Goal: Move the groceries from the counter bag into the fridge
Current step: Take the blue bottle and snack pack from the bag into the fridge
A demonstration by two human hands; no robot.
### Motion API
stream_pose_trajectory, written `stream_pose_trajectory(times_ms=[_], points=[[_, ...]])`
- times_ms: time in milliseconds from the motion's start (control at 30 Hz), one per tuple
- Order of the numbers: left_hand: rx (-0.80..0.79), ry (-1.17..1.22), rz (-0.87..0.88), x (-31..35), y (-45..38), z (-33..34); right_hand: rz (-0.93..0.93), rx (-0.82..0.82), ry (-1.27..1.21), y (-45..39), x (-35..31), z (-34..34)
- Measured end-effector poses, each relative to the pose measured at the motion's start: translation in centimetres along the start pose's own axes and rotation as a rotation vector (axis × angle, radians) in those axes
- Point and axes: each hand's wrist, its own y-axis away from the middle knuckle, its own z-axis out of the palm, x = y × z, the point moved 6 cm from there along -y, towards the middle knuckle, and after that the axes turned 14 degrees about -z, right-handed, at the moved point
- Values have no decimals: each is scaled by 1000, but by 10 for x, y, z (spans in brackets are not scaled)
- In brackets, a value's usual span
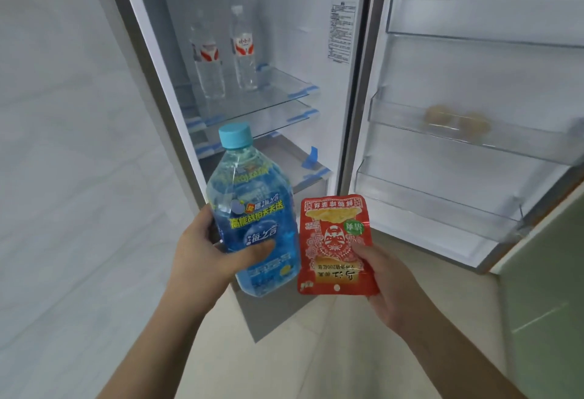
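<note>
Standing before the open fridge [240, 51] with one item in each hand, the person looks to be at the placing step of the task. At left, the left hand [202, 250] grips a blue drink bottle [252, 218], thumb across the label and fingers curled behind it; the bottle is held upright, tilted a little, below the glass shelves. Further in, two clear water bottles [226, 51] stand on the upper glass shelf [284, 89], with bare glass beside them. To the right, the right hand [388, 285] pinches a red snack pouch [336, 243] by its lower edge, thumb on the front, print upside down. Rightmost, the door bins [442, 196] hang on the open door, one holding two blurred round things. Next move, by my judgement: raise the bottle onto a shelf or into a bin, standing upright, then lay the pouch flat.
</note>
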Motion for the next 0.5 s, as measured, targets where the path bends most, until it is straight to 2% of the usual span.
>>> stream_pose_trajectory(times_ms=[500], points=[[201, -33, -64, 16, -118, 62, 81, -160, -18, -180, -28, -11]])
